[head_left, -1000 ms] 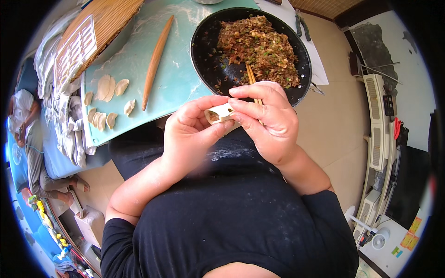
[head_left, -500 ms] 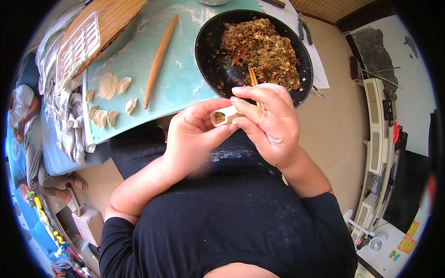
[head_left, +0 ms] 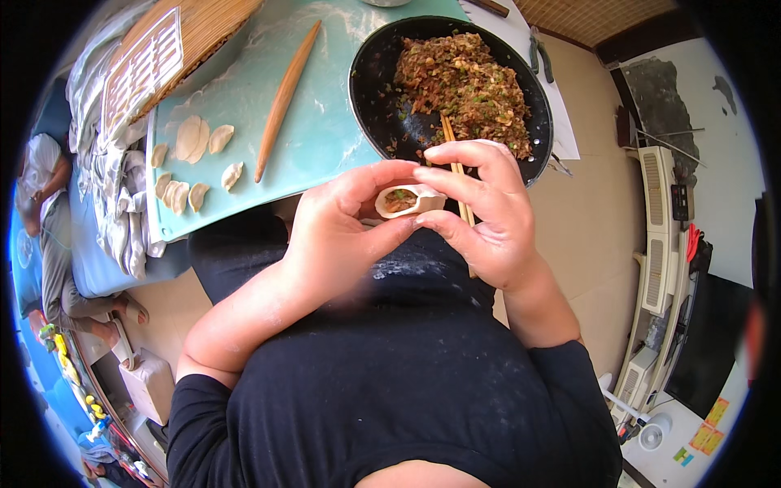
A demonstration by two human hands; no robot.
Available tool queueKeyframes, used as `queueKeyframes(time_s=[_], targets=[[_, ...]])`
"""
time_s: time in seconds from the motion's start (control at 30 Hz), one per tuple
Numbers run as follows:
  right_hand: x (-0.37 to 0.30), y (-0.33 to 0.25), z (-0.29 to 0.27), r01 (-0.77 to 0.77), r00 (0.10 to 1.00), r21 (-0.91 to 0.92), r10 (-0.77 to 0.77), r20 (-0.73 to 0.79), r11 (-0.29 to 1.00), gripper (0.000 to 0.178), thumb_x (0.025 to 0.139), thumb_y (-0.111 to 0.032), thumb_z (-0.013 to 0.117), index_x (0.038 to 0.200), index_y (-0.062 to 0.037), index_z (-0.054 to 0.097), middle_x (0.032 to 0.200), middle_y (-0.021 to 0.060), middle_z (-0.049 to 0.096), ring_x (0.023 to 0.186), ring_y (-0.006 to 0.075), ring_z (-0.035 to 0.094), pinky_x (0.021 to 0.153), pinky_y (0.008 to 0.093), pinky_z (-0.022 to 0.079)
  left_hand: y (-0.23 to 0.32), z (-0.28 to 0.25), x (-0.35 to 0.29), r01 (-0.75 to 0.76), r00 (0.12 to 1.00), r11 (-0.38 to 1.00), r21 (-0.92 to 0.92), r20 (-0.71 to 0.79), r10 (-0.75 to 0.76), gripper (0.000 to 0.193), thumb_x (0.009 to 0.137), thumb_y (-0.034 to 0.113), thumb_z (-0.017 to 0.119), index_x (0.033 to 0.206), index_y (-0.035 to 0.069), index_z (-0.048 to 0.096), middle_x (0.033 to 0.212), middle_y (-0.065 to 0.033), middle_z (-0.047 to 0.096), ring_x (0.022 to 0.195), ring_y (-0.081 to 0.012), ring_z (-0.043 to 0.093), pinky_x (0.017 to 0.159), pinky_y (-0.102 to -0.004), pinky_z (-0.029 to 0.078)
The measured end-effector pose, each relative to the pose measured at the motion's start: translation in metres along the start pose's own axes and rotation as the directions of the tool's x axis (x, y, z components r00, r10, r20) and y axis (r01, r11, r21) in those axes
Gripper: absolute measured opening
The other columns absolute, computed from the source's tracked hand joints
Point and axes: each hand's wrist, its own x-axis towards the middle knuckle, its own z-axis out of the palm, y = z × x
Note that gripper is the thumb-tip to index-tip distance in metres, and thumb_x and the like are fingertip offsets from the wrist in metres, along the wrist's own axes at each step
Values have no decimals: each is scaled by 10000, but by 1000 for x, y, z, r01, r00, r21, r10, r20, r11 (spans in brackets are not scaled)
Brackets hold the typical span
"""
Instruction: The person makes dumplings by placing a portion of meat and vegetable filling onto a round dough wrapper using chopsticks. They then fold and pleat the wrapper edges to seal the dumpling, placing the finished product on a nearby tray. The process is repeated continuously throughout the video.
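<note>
Between both hands I hold a dumpling whose wrapper is partly pinched, with brown and green filling showing in its gap. My left hand grips it between thumb and fingers from the left. My right hand pinches its right side, and wooden chopsticks run behind those fingers, tips toward the filling. Just beyond stands a black pan with a heap of minced filling. On the green mat lie several folded dumplings, stacked round wrappers and a tapered rolling pin.
A woven bamboo tray overhangs the mat's far left, beside crumpled striped cloth. Dark-handled pliers lie right of the pan. Another person sits at the far left. A white fan stands at lower right.
The dumpling in my fingers has turned and its gap looks wider, with more filling visible. Both hands have shifted slightly right. The table scene shifts a little with the view.
</note>
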Motion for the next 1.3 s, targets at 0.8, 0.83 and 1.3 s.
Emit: queueKeyframes(time_s=[0.8, 0.83, 1.3], targets=[[-6, 0, 5, 38, 992, -67, -46, -115, 997, 206, 674, -45, 698, 878, -30, 670, 921, 74, 620, 830, 242, 549, 744, 345, 435, -1, 0, 1, 204, 978, 891, -405, 126, -167, 364, 786, 9, 664, 1129, -27, 549, 963, -44, 634, 880, -96, 588, 799, -249, 488], [-5, -1, 4, 26, 995, -54, -31, -92, 998, 222, 676, -50, 698, 895, -29, 671, 943, 81, 619, 840, 249, 549, 753, 349, 434, -1, 1, 0, 178, 983, 922, -344, 110, -149, 356, 790, 13, 661, 1125, -29, 551, 964, -43, 634, 876, -94, 589, 794, -246, 488], [-3, -1, 12, 34, 992, -28, -37, -120, 999, 139, 663, -11, 683, 787, -51, 635, 869, 57, 641, 797, 234, 579, 730, 342, 433, 6, -1, -1, 51, 991, 999, -13, 123, -49, 314, 793, 25, 649, 1095, -22, 575, 971, -88, 633, 899, -133, 615, 788, -271, 500]])
